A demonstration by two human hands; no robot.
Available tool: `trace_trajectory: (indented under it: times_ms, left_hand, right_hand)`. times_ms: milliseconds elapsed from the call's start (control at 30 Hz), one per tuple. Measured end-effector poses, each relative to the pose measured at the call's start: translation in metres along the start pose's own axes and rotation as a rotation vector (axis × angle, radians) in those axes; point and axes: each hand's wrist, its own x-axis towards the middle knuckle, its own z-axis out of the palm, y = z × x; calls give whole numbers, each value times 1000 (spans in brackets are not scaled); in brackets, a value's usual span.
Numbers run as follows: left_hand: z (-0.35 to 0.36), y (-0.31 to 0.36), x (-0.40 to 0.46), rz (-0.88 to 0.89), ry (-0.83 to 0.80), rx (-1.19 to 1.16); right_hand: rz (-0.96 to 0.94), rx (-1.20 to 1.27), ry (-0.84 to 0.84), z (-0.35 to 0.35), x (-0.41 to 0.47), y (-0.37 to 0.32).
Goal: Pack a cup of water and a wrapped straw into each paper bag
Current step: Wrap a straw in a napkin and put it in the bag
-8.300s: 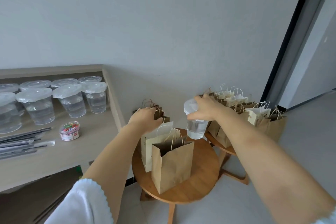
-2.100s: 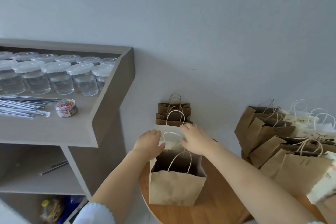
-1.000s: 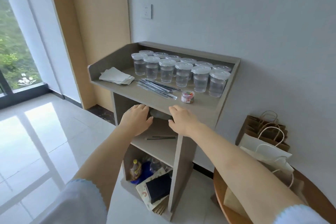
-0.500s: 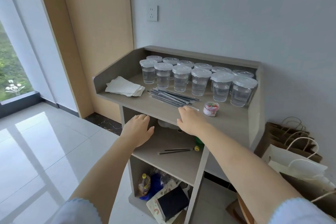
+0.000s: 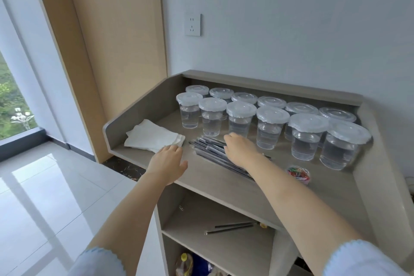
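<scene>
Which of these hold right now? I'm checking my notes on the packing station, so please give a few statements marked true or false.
1. The right hand is on the pile of wrapped straws. True.
2. The left hand grips a cup. False: it is over the shelf top, fingers relaxed, holding nothing.
3. Every cup of water on the shelf top has a lid. True.
4. The white napkins lie right of the cups. False: they lie at the left end.
5. The tub of coloured clips stands on the lower shelf. False: it stands on the shelf top, right of the straws.
</scene>
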Motion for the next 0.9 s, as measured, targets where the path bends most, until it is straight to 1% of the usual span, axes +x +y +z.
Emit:
trace_trajectory:
  times_ms: [233, 367, 667, 800, 900]
  left_hand:
    - [4, -30, 35, -11, -7, -11]
    - [3, -47, 45, -16, -2, -5]
    - [10, -69, 55, -9, 5, 9]
    - [11, -74, 54, 20, 12, 7]
    - [9, -79, 50, 65, -19, 12]
  right_hand:
    - [-12, -51, -99, 18, 40, -6]
    - [31, -100, -129, 32, 46, -7]
    - [160, 34, -75, 32, 55, -10]
    - [175, 39, -56, 32, 58, -11]
    - [159, 54, 5, 27, 59, -15]
